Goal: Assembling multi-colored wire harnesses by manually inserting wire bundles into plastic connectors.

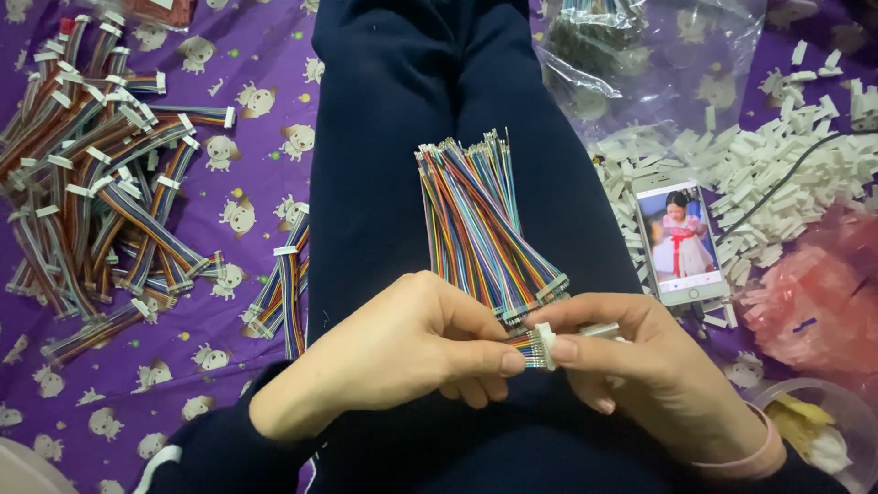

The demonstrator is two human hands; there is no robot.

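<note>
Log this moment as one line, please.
left hand: pinches ribbon wire end | right hand: holds white connector on it | lap: wire bundle | beside: phone, loose connectors

Both hands (512, 352) on ribbon cable (530, 346)

Even, soft light; sharp focus

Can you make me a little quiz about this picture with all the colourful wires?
1. True or false: the left hand and right hand both pinch one small white connector.
2. Where does the bundle of rainbow wires lie: A on the lap, B on the phone, C in the clear bag?
3. What lies heaped right of the phone?

Key: 1 true. 2 A. 3 the pile of white connectors.
</note>
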